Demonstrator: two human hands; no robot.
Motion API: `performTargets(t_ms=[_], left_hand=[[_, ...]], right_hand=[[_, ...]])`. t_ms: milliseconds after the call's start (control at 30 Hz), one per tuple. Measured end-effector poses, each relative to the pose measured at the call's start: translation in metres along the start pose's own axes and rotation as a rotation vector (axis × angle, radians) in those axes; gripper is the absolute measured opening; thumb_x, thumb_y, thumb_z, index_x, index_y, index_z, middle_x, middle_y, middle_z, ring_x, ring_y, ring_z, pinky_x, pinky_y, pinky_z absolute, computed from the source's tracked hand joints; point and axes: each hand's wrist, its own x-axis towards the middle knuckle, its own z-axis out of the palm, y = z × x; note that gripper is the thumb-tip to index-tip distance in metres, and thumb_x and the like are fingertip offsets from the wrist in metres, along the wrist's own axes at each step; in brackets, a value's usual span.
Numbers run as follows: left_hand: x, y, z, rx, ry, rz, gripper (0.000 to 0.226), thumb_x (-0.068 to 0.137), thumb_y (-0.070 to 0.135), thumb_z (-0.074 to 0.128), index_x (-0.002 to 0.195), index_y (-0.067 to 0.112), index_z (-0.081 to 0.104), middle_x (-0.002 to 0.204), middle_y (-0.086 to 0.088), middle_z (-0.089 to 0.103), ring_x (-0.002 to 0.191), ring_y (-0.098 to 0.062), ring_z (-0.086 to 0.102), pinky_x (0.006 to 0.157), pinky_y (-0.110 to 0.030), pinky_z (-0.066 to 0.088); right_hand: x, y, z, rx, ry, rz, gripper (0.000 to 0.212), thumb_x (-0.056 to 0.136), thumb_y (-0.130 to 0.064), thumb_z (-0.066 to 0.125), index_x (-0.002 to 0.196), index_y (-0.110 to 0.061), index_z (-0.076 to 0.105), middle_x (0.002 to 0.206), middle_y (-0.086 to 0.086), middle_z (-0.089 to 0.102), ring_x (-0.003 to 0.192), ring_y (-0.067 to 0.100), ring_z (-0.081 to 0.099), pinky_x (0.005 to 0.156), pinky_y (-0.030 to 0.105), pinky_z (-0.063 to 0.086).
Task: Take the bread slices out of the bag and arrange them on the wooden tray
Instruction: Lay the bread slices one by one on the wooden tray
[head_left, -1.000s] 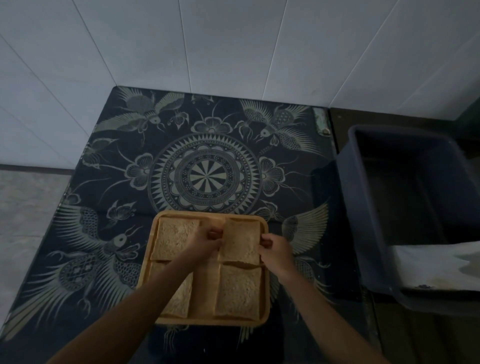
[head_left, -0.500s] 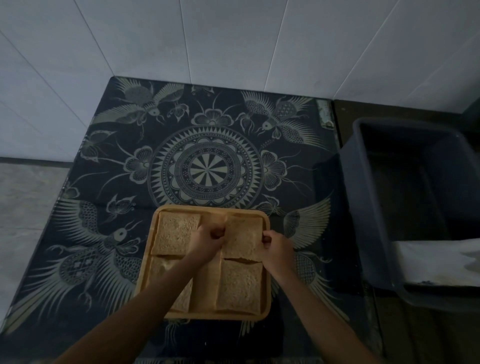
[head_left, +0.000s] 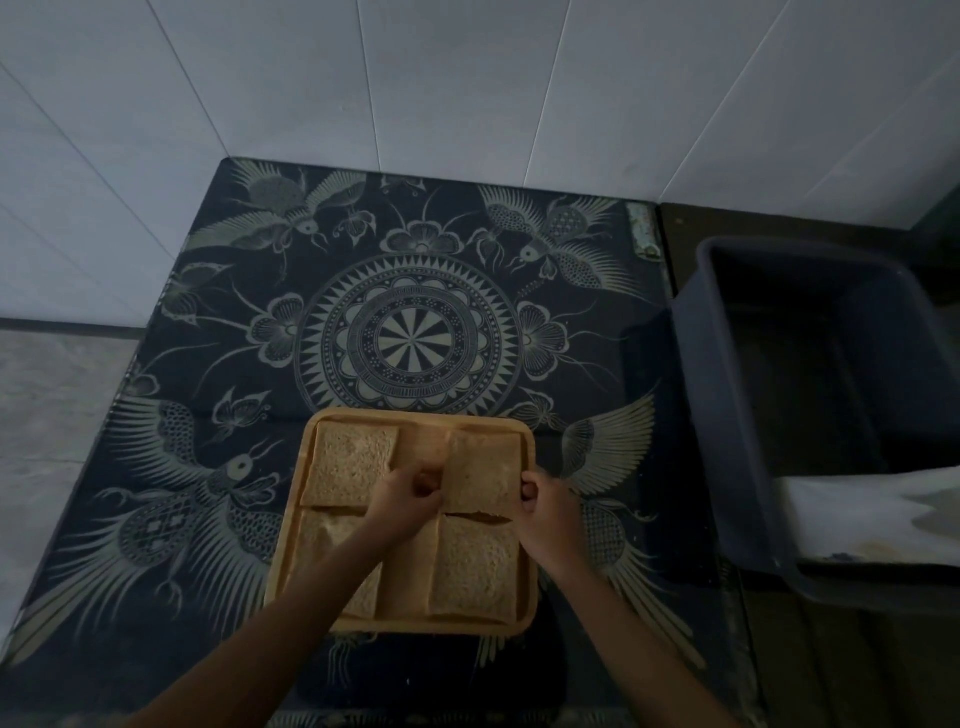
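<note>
Four bread slices lie on the wooden tray (head_left: 415, 418), two by two, and the one in hand is the far-right slice (head_left: 483, 475), pinched at its near corners from both sides. The left hand (head_left: 405, 496) has thumb and fingers pressed together on the slice's near-left corner, the right hand (head_left: 545, 512) does the same on the near-right corner, so each grip is closed on bread, not spread. Just this side of both grips sits the near-right slice (head_left: 475, 569), its far edge touching or very slightly under the held one; I cannot tell which in this dim light. To the left of the left grip lies the far-left slice (head_left: 353, 465), and under that forearm the near-left slice (head_left: 322, 540) is partly hidden. To finish this well, I'd say the held slice wants lowering flat, far edge first toward the tray's far rim, with a light pinch so the soft crumb doesn't dent or tear. Release both corners together, lift the fingers straight up, and avoid dragging across the neighbour nearer the person. A dark bin (head_left: 727, 415) stands well off to the right of the right grip on the patterned bench (head_left: 208, 312).
</note>
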Motion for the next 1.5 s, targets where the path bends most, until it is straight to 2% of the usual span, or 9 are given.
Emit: performTargets(t_ms=[133, 200, 367, 600, 733, 933, 1100, 1333, 1500], left_hand=[[-0.009, -0.003, 0.004, -0.067, 0.001, 0.0, 0.03, 0.084, 0.021, 0.077, 0.113, 0.02, 0.069, 0.089, 0.008, 0.072, 0.078, -0.006, 0.068, 0.074, -0.023, 0.056], [-0.014, -0.004, 0.007, -0.086, -0.003, 0.001, 0.031, 0.084, 0.021, 0.077, 0.113, 0.02, 0.068, 0.092, 0.011, 0.071, 0.08, -0.002, 0.068, 0.068, -0.017, 0.054], [-0.021, -0.005, 0.009, -0.076, 0.007, 0.015, 0.031, 0.082, 0.025, 0.079, 0.112, 0.022, 0.069, 0.098, 0.007, 0.074, 0.091, -0.009, 0.071, 0.085, -0.032, 0.06], [-0.025, -0.008, 0.011, -0.02, 0.023, 0.002, 0.035, 0.079, 0.02, 0.079, 0.112, 0.024, 0.068, 0.094, 0.01, 0.069, 0.088, -0.006, 0.065, 0.076, -0.023, 0.051], [-0.025, -0.01, 0.012, 0.007, 0.028, -0.02, 0.036, 0.08, 0.017, 0.078, 0.115, 0.02, 0.068, 0.101, 0.003, 0.071, 0.094, -0.013, 0.067, 0.085, -0.031, 0.055], [-0.027, -0.012, 0.011, -0.005, 0.025, -0.022, 0.033, 0.079, 0.02, 0.079, 0.111, 0.022, 0.07, 0.09, 0.014, 0.068, 0.084, -0.002, 0.065, 0.073, -0.021, 0.05], [-0.029, -0.011, 0.011, -0.012, 0.033, -0.004, 0.031, 0.078, 0.022, 0.08, 0.109, 0.023, 0.072, 0.085, 0.02, 0.067, 0.079, 0.008, 0.06, 0.065, -0.01, 0.043], [-0.037, -0.02, -0.006, 0.025, 0.028, 0.03, 0.042, 0.086, 0.021, 0.07, 0.128, 0.023, 0.063, 0.108, 0.007, 0.069, 0.096, -0.004, 0.064, 0.074, -0.015, 0.047], [-0.041, -0.033, -0.038, -0.002, 0.094, 0.043, 0.041, 0.085, 0.014, 0.074, 0.123, 0.022, 0.064, 0.103, 0.01, 0.066, 0.093, -0.002, 0.064, 0.07, -0.014, 0.048]], right_hand=[[-0.011, 0.002, 0.006, 0.032, -0.026, 0.044, 0.04, 0.101, -0.031, 0.06, 0.138, -0.016, 0.057, 0.125, 0.004, 0.06, 0.103, 0.015, 0.065, 0.092, 0.038, 0.059], [-0.013, 0.0, 0.007, 0.022, -0.024, 0.05, 0.041, 0.1, -0.029, 0.06, 0.14, -0.017, 0.056, 0.127, 0.004, 0.058, 0.108, 0.017, 0.065, 0.094, 0.039, 0.057], [-0.019, -0.001, 0.009, 0.032, -0.039, 0.019, 0.044, 0.099, -0.027, 0.064, 0.141, -0.019, 0.056, 0.125, 0.003, 0.054, 0.111, 0.018, 0.064, 0.099, 0.036, 0.056], [-0.025, -0.001, 0.008, 0.007, -0.037, 0.009, 0.055, 0.096, -0.015, 0.065, 0.148, -0.017, 0.05, 0.132, 0.005, 0.054, 0.12, 0.018, 0.058, 0.103, 0.035, 0.052], [-0.029, -0.001, 0.008, 0.036, -0.039, 0.005, 0.056, 0.095, -0.017, 0.067, 0.149, -0.016, 0.05, 0.135, 0.005, 0.055, 0.122, 0.019, 0.058, 0.105, 0.037, 0.051], [-0.031, 0.0, 0.007, 0.076, -0.035, 0.002, 0.053, 0.095, -0.014, 0.068, 0.146, -0.017, 0.053, 0.131, 0.004, 0.058, 0.118, 0.018, 0.061, 0.1, 0.031, 0.052], [-0.032, -0.001, 0.006, 0.095, -0.047, 0.001, 0.054, 0.094, -0.014, 0.07, 0.145, -0.017, 0.054, 0.132, 0.004, 0.059, 0.116, 0.016, 0.062, 0.101, 0.038, 0.055], [-0.041, -0.01, 0.01, -0.077, 0.018, -0.026, 0.049, 0.098, -0.018, 0.062, 0.146, -0.017, 0.051, 0.137, 0.002, 0.052, 0.121, 0.015, 0.057, 0.098, 0.029, 0.053], [-0.049, -0.029, 0.024, -0.09, 0.021, -0.126, 0.043, 0.099, -0.018, 0.063, 0.141, -0.016, 0.055, 0.137, -0.001, 0.055, 0.117, 0.013, 0.06, 0.094, 0.025, 0.053]])
